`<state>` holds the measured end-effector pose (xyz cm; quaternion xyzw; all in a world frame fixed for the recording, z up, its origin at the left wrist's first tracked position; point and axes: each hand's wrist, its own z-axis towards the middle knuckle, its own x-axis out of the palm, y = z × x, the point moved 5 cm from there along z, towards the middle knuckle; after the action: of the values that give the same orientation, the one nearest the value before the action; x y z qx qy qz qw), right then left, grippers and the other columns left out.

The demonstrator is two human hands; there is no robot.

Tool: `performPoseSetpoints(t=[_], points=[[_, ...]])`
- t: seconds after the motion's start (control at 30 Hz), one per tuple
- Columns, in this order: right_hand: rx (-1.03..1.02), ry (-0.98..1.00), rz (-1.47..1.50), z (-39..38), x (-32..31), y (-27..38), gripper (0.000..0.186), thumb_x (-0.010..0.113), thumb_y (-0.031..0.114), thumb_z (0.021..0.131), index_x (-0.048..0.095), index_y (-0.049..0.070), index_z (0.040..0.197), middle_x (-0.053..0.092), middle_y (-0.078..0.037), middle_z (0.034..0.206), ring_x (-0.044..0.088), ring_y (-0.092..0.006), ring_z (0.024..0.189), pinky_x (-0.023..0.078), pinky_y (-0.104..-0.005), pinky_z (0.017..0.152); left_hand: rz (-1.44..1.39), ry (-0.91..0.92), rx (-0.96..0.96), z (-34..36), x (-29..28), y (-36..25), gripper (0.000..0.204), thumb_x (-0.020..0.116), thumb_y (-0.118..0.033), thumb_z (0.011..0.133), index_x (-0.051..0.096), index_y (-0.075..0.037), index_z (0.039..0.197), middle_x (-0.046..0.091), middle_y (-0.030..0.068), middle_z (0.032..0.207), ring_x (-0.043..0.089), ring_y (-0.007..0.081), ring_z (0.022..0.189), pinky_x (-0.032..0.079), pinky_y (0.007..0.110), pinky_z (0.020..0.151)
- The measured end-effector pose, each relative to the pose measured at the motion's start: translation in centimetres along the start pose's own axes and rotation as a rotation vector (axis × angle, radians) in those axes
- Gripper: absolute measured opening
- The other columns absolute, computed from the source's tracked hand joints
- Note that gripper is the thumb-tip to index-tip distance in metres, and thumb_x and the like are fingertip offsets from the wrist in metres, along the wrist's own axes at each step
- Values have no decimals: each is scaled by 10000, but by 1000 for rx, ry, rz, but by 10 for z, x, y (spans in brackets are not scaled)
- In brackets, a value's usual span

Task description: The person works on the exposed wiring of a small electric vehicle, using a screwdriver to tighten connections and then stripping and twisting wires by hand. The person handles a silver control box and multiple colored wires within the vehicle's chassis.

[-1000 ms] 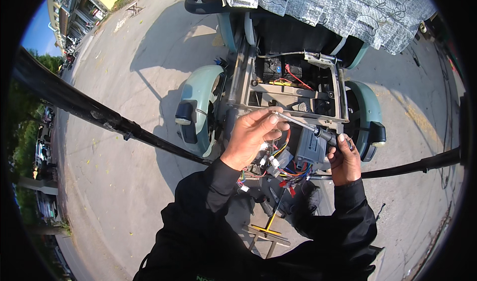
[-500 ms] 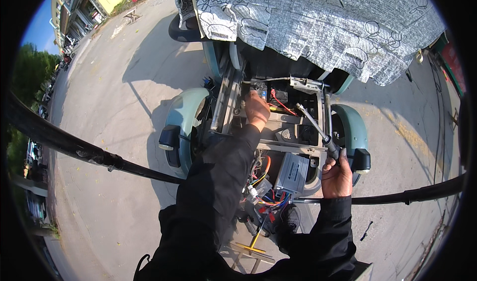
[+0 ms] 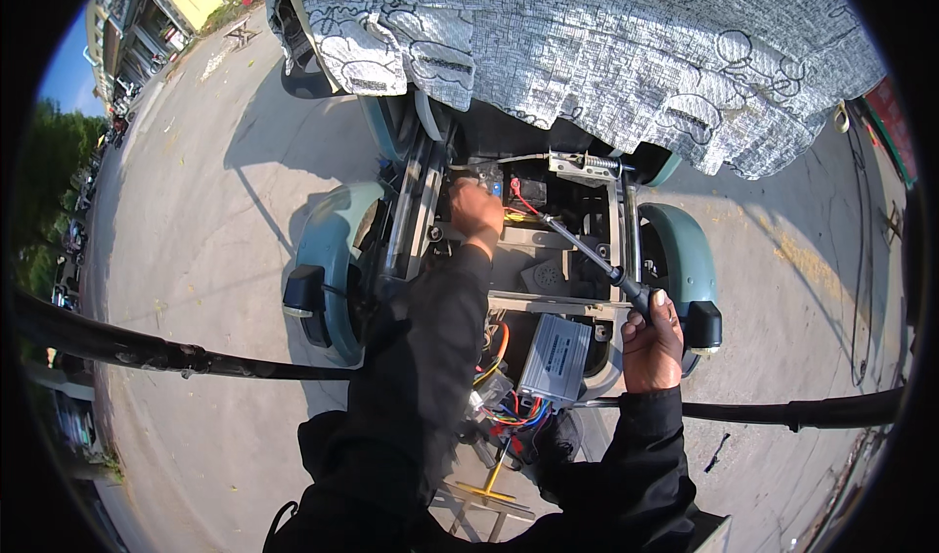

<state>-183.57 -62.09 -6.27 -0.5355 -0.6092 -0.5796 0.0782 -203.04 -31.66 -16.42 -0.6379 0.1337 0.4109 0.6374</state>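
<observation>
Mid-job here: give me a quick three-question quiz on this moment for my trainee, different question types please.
1. True or false: the right hand grips the handle of a long tool whose tip points into the open compartment.
2. Multiple choice: where is the left hand? A) on the pavement B) deep in the open compartment by the red wire C) on the silver controller box
3. Fill in: the patterned cover above the compartment is ____ in colour.

Key: 1 true; 2 B; 3 silver-grey.
</observation>
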Motion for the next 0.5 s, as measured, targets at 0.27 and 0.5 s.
performPoseSetpoints(t=[0.27,0.5], points=[[-113,-182,-150,22,4,-19,288,802,147,928,564,68,1069,662,-53,843,666,-169,667,586,-276,621,-717,403,-73,-31,-7,-9,254,744,-43,918,683,41,1150,731,74,966,682,140,824,532,266,689],[-206,-289,-286,31,1,-26,351,831,174,906,559,70,1102,701,-63,855,687,-164,678,600,-272,639,-910,475,-225,-54,-48,-14,378,754,-68,924,671,63,1268,742,117,1095,705,168,936,562,305,802]])
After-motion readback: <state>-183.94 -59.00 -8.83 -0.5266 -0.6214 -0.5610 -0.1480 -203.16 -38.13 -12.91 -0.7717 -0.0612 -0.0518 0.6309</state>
